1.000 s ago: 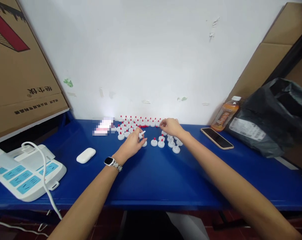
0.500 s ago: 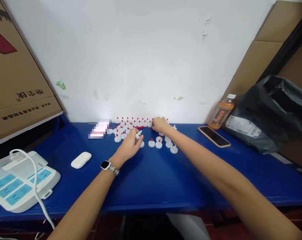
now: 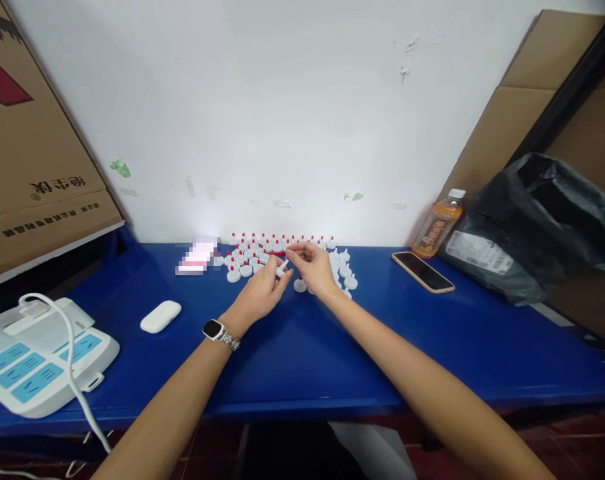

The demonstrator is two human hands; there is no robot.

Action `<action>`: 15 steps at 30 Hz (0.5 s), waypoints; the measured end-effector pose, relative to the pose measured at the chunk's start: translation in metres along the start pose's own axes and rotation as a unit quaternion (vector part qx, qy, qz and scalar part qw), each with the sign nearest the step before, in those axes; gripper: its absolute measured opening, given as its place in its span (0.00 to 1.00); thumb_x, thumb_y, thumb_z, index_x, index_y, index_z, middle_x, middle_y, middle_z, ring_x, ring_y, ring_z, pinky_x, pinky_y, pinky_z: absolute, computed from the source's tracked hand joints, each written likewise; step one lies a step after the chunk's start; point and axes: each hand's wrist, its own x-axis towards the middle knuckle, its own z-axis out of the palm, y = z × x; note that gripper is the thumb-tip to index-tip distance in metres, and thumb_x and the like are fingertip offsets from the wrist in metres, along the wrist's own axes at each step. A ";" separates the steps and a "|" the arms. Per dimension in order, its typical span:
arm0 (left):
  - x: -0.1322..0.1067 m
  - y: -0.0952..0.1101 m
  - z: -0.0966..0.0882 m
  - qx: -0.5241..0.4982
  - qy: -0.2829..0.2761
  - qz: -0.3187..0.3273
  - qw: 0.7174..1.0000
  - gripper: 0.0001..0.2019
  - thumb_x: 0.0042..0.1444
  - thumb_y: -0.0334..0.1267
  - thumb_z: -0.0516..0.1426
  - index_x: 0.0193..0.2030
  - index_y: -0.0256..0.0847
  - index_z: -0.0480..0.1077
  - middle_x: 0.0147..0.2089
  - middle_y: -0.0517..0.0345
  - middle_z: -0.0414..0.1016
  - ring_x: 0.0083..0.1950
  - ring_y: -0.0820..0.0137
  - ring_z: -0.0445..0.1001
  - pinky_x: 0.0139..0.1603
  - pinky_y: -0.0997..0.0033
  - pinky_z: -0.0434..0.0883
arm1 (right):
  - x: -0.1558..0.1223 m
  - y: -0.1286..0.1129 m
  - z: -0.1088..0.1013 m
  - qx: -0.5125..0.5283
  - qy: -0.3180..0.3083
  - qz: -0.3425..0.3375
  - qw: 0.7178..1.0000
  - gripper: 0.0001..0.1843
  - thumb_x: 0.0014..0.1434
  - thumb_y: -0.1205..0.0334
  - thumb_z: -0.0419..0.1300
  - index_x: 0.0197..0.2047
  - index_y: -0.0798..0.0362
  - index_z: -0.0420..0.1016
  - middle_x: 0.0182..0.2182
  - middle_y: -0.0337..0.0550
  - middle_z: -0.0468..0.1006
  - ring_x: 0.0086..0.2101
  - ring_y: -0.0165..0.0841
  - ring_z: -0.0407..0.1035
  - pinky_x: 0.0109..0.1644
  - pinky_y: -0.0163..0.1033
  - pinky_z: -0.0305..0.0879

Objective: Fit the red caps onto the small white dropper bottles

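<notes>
My left hand (image 3: 262,288) is closed around a white nozzle cap (image 3: 283,268), its pointed spout tilted up to the right and bare of any red tip. Close above that spout, my right hand (image 3: 312,265) pinches thumb and forefinger together; whatever is between them is too small to make out. Just behind the fingers lie small loose red tips (image 3: 279,253). White nozzle caps with red tips (image 3: 245,269) stand in rows at the back and left. To the right of my right hand are several white nozzle caps without red tips (image 3: 351,283).
On the blue table (image 3: 302,360) are a white earphone case (image 3: 161,317) and a power strip (image 3: 47,360) with a cable at left. A phone (image 3: 423,271), an orange drink bottle (image 3: 438,224) and a black plastic bag (image 3: 527,233) are at right. A white wall (image 3: 292,133) closes the back.
My right hand has moved left and nearer from the back row of caps to the spout in my left hand. My left hand stays nearly in place, still holding the nozzle cap.
</notes>
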 end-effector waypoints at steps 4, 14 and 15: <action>-0.001 0.002 0.001 0.034 0.002 0.006 0.999 0.10 0.69 0.48 0.47 0.45 0.43 0.57 0.34 0.59 0.70 0.34 0.65 0.72 0.33 0.68 0.63 | -0.019 -0.002 0.010 0.070 0.028 0.018 0.997 0.13 0.53 0.53 0.66 0.34 0.55 0.79 0.29 0.42 0.80 0.31 0.33 0.73 0.38 0.37 0.70; -0.003 0.006 0.001 0.074 0.021 0.031 0.997 0.09 0.69 0.44 0.47 0.46 0.42 0.58 0.36 0.54 0.71 0.34 0.63 0.73 0.33 0.66 0.64 | -0.031 -0.003 0.011 0.051 0.063 -0.021 0.996 0.14 0.54 0.51 0.67 0.30 0.53 0.76 0.26 0.39 0.76 0.27 0.31 0.68 0.33 0.37 0.65; -0.004 0.006 0.001 0.078 0.025 0.033 0.996 0.09 0.69 0.44 0.46 0.46 0.41 0.59 0.37 0.53 0.72 0.35 0.62 0.73 0.34 0.65 0.65 | -0.032 -0.002 0.012 0.049 0.066 -0.029 0.996 0.14 0.55 0.50 0.67 0.30 0.53 0.75 0.26 0.38 0.76 0.27 0.31 0.67 0.33 0.37 0.65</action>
